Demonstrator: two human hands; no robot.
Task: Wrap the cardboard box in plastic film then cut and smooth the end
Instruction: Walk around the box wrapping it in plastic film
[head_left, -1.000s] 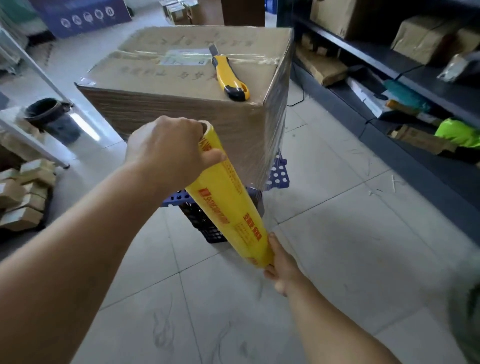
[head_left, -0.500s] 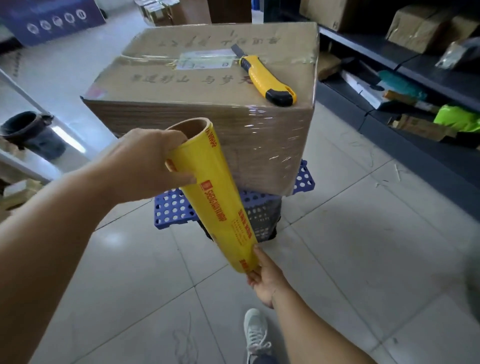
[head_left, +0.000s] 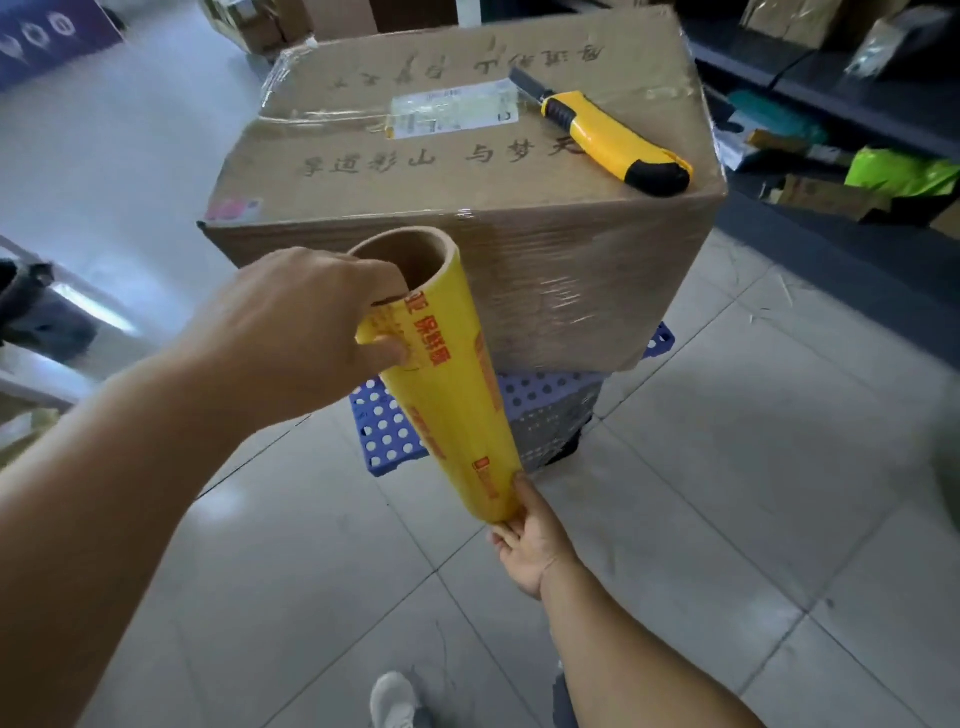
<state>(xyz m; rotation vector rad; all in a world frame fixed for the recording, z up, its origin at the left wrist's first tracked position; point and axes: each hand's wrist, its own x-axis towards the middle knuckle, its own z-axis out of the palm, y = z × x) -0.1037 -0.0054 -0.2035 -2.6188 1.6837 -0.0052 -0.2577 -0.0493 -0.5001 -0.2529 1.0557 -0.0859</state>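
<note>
A large cardboard box (head_left: 415, 171) stands on a blue perforated crate (head_left: 379, 431); its near side shines with clear film. Between my hands I hold a yellow roll of plastic film (head_left: 452, 395), tilted, close to the box's near face. My left hand (head_left: 306, 322) grips the roll's upper end, thumb on the label, fingers at the open cardboard core. My right hand (head_left: 530, 540) supports the roll's lower end from beneath. A yellow and black utility knife (head_left: 613, 140) lies on the box's top, near the right edge.
Dark shelving (head_left: 857, 114) with parcels and a green bag (head_left: 904, 171) runs along the right. A black bin (head_left: 31, 312) and small boxes sit at the left. The floor is pale tile; my shoe (head_left: 395, 701) shows at the bottom.
I have moved around the box toward its near face, carrying the roll along. The box now appears larger and more frontal, and both hands keep their hold on the roll.
</note>
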